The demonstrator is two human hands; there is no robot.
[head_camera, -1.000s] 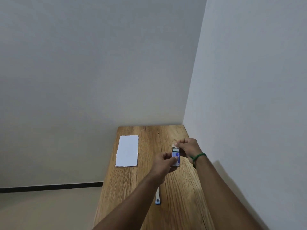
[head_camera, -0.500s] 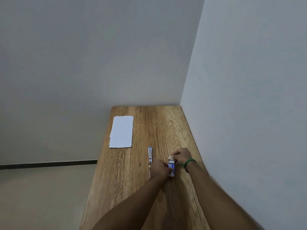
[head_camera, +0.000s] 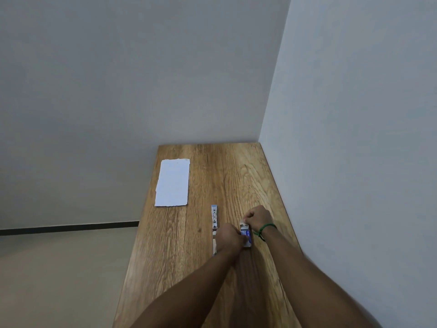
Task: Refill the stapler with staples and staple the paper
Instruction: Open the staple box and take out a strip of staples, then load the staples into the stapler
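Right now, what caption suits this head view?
Left hand and right hand hold a small staple box beside the stapler on a wooden table.

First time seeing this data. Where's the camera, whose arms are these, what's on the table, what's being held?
No robot: a person works bare-handed, and the one camera sits on their head looking forward and down, so the arms enter from below. On the wooden table lie a white paper sheet at far left and a long narrow stapler, apparently opened flat, just left of the hands. Both hands hold a small white-and-blue box, likely staples: the left hand grips its near part; the right hand, green band on the wrist, pinches its far end.
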